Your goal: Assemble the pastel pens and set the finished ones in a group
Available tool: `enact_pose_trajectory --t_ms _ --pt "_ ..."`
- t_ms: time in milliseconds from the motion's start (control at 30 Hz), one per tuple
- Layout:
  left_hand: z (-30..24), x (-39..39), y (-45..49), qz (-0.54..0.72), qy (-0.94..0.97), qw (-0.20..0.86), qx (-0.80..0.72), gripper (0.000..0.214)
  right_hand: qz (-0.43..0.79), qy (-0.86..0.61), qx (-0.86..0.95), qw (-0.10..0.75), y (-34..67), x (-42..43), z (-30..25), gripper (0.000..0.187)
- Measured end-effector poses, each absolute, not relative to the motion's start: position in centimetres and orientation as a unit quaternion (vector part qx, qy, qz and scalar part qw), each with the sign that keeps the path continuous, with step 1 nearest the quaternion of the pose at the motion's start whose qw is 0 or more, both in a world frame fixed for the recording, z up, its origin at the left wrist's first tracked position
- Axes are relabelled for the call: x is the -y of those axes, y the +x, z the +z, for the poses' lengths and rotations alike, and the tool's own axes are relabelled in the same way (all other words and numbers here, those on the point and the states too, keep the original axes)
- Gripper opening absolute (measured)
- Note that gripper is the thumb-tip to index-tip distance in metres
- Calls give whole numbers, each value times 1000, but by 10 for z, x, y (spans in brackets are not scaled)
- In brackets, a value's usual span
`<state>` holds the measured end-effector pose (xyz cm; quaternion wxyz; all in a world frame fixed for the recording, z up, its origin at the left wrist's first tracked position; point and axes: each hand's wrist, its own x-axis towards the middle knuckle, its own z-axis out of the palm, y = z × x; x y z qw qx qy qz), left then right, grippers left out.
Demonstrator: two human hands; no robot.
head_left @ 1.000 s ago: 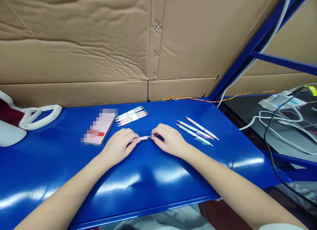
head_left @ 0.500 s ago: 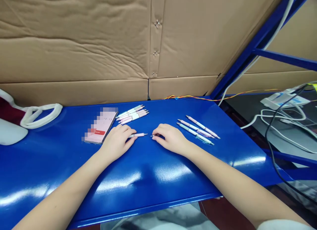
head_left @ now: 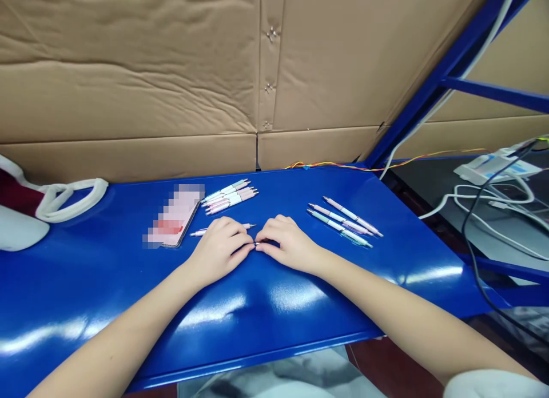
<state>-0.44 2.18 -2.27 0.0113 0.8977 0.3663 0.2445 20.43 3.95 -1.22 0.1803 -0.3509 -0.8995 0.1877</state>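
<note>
My left hand (head_left: 223,248) and my right hand (head_left: 288,242) meet fingertip to fingertip over the middle of the blue table (head_left: 257,329). Both are closed in a pinch around a tiny shiny piece (head_left: 256,245), too small and covered to name. Just behind my left hand lies a pinkish pen (head_left: 198,233), its middle hidden by the fingers and its thin tip pointing right. Beyond it, several pastel pens (head_left: 229,196) lie bunched together. To the right of my right hand, 3 pens (head_left: 344,219) in pink, white and mint lie side by side at a slant.
A phone (head_left: 182,215) with a partly blurred screen lies left of the bunched pens. A white-and-red item with a loop (head_left: 72,201) sits at the far left. Cardboard (head_left: 128,72) walls the back. White cables (head_left: 493,198) and a blue frame (head_left: 412,100) stand at the right.
My left hand has let go of the pen, which now lies on the table behind it. It has moved right to meet my right hand at the tiny piece.
</note>
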Motion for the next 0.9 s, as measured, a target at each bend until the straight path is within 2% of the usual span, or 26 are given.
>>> enact_pose_trajectory --t_ms 367,467,533,667,900 --pt "-24 -23 -6 201 895 17 -399 21 138 -410 887 164 222 -54 -11 7" --pt "-25 -24 -6 203 891 21 -407 22 137 -421 883 154 225 -55 -9 14" --pt "-23 -25 -9 211 886 17 -413 24 137 -416 884 163 225 -54 -8 20" --pt "-16 -30 -27 241 855 -17 -458 28 102 -387 897 189 220 -49 -7 16" --pt "-16 -37 -51 177 851 -25 -494 31 48 -322 934 147 206 -43 -14 20"
